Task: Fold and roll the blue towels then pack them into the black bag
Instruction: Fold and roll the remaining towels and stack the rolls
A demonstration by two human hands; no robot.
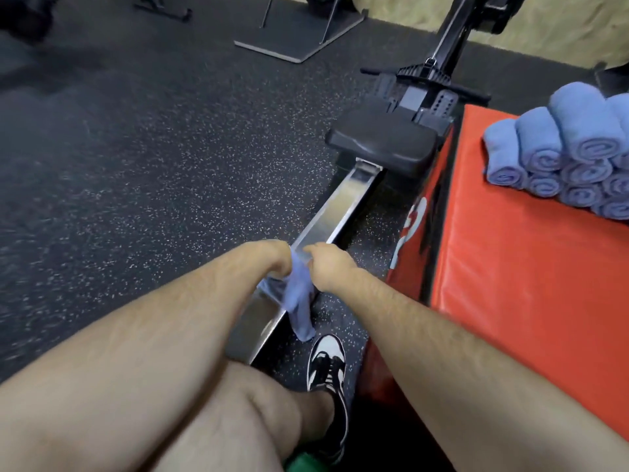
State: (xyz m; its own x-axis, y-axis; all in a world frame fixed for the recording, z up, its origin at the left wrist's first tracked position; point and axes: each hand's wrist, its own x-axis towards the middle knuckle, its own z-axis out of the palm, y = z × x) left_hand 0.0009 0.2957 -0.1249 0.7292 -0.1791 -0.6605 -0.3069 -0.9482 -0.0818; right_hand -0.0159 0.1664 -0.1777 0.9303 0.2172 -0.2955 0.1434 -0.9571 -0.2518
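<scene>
**Loose blue towel held in both hands above the rowing rail**

The dark speckled rubber floor (136, 165) filled most of the view; across it, from lower centre toward the upper right, ran a rowing machine (425, 83), its steel rail (343, 206) leading up to a black padded seat (381, 141); to the right of the rail stood a red padded box (527, 284), its near side bearing white markings too cropped to read. On the far right part of the box's top lay a stack of rolled blue towels (565, 155), their spiral ends facing the camera, piled at least three layers high and cut off by the frame's right edge.

Both bare forearms reached forward from the bottom of the frame and met above the rail; the left hand (272, 257) and the right hand (326, 264) were just beside one another, each closed around the upper edge of a loose blue towel (296, 294); the fingers curled under and away from the camera, so their exact grip could not be told. The towel hung crumpled between the hands, draping over the rail, its lower corner close to the floor.

Below it a black-and-white sneaker (326, 369) rested on the floor between rail and box, beside a bare knee (238, 403); the black bag did not show.
</scene>
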